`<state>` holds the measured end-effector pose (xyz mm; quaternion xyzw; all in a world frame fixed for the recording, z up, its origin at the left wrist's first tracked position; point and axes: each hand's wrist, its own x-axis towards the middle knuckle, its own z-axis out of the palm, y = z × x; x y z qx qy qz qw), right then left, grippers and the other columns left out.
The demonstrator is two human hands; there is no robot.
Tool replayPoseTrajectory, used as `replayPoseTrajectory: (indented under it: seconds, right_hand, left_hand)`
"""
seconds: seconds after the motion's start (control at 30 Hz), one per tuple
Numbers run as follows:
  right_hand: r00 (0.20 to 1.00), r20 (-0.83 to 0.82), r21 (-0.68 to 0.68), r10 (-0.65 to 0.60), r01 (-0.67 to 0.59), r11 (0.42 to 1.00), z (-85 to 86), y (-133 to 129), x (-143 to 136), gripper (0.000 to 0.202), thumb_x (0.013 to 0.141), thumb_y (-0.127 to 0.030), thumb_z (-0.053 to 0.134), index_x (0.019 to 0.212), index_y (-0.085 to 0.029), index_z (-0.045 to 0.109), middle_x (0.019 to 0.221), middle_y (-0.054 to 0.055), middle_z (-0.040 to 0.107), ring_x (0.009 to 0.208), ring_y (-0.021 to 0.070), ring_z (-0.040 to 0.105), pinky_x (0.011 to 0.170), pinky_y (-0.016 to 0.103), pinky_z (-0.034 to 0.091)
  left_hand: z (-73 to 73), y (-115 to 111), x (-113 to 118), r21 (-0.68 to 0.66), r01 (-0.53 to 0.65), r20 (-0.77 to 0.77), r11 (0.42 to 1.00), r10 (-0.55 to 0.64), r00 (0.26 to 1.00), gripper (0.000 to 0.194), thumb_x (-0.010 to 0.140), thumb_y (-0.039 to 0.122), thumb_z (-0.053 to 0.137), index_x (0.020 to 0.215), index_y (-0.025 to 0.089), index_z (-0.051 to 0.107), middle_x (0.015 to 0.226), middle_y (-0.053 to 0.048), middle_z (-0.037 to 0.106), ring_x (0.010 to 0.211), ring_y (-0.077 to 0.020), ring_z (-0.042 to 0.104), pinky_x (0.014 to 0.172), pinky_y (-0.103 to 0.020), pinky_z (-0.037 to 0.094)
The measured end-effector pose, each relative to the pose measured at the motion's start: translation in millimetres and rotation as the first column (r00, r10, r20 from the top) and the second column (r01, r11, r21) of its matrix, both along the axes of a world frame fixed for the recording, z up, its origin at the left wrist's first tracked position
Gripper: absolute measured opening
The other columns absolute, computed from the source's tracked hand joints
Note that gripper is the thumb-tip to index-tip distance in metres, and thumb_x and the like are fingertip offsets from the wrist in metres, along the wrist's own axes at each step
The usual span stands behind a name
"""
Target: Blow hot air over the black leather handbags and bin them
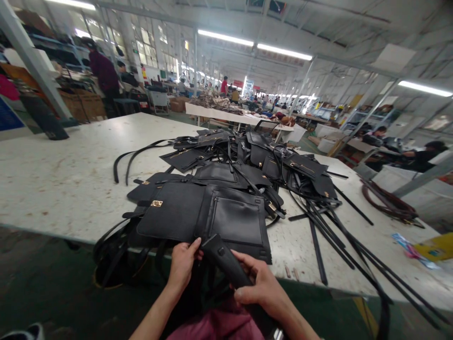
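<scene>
An opened-out black bag panel (177, 208) lies at the table's near edge, with a gold-coloured clasp on its left part and a framed pocket on its right. My left hand (184, 262) is closed on its lower edge, thumb on top. My right hand (260, 285) grips a long, stiff-looking black piece (226, 262) with a small square near its far end. That end touches or overlaps the panel's edge beside my left thumb. A bit of shiny metal shows below my right hand; what it belongs to I cannot tell.
Black bag parts (219, 141) are heaped behind the panel on the white table (88, 156). Long black straps (339, 236) trail over the right front edge. Brown coiled straps (387, 200) and a yellow item (435, 248) lie farther right. Several people work at tables beyond.
</scene>
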<state>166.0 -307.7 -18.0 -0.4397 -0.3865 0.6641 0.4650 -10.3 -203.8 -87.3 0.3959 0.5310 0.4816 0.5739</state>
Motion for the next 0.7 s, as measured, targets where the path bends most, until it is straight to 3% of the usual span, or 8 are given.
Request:
replayPoseTrajectory:
  seconds: [0.1,0.23,0.37,0.47,0.57,0.63,0.7]
  right_hand:
    - [1.000,0.002,-0.023,0.011,-0.011,1.000,-6.0,9,-6,0.075,0.049,-0.012,0.073,0.120,-0.016,0.051,0.069,0.000,0.062,0.042,0.0098,0.052,0.038,0.018,0.043]
    - [0.999,-0.029,-0.026,0.036,-0.037,0.999,-16.9,22,-7,0.078,0.049,-0.018,0.075,0.122,-0.016,0.047,0.069,0.001,0.062,0.042,0.0127,0.055,0.035,0.019,0.044]
    - [0.998,-0.042,0.054,-0.049,0.051,0.997,-17.0,37,-2,0.076,0.051,-0.018,0.074,0.121,-0.015,0.047,0.067,0.002,0.062,0.041,0.0131,0.054,0.033,0.020,0.044]
    - [0.995,-0.028,0.121,-0.095,0.098,0.988,-9.6,56,8,0.072,0.056,-0.019,0.071,0.123,-0.013,0.044,0.059,0.001,0.062,0.038,0.0132,0.052,0.033,0.021,0.044]
    - [0.998,0.025,0.127,-0.058,0.055,0.990,-3.2,80,18,0.071,0.059,-0.020,0.068,0.124,-0.011,0.042,0.052,0.001,0.061,0.035,0.0145,0.052,0.033,0.022,0.043]
    - [0.998,0.044,0.118,-0.049,0.044,0.992,-1.6,95,19,0.070,0.057,-0.020,0.068,0.122,-0.010,0.044,0.049,0.001,0.061,0.034,0.0154,0.052,0.033,0.022,0.043]
    - [0.997,0.041,0.110,-0.070,0.066,0.992,-1.8,107,15,0.071,0.053,-0.020,0.069,0.119,-0.008,0.046,0.046,0.000,0.059,0.034,0.0163,0.051,0.032,0.023,0.042]
  left_hand:
    - [0.3,-4,-2,0.033,0.059,-0.023,0.998,-0.058,0.998,0.029,0.058,0.037,0.069,0.048,0.012,0.059,0.045,-0.003,0.056,0.044,-0.0116,0.048,0.047,-0.021,0.037]
    - [-9.9,-6,-6,0.056,0.083,-0.058,0.995,-0.080,0.995,0.029,0.057,0.040,0.069,0.051,0.012,0.061,0.049,-0.004,0.059,0.047,-0.0137,0.051,0.049,-0.023,0.039]
    - [-18.1,-4,-7,0.031,0.054,-0.103,0.998,-0.050,0.993,0.038,0.055,0.048,0.068,0.051,0.011,0.060,0.048,-0.005,0.059,0.047,-0.0158,0.053,0.051,-0.025,0.042]
    - [-9.1,-5,-5,-0.028,0.066,-0.003,0.997,-0.066,0.998,0.041,0.054,0.048,0.069,0.061,0.009,0.063,0.060,-0.007,0.064,0.059,-0.0206,0.060,0.058,-0.029,0.048]
    - [8.4,-3,-1,-0.103,0.121,0.125,0.987,-0.108,0.986,0.044,0.058,0.044,0.069,0.081,0.007,0.065,0.075,-0.009,0.067,0.074,-0.0243,0.062,0.062,-0.033,0.051]
    - [17.6,0,2,-0.151,0.103,0.149,0.983,-0.081,0.985,0.048,0.056,0.040,0.071,0.090,0.006,0.064,0.077,-0.009,0.067,0.073,-0.0241,0.062,0.058,-0.034,0.052]
    - [21.0,5,4,-0.205,0.052,0.124,0.977,-0.026,0.992,0.050,0.050,0.038,0.075,0.086,0.004,0.065,0.072,-0.009,0.065,0.064,-0.0225,0.061,0.053,-0.033,0.052]
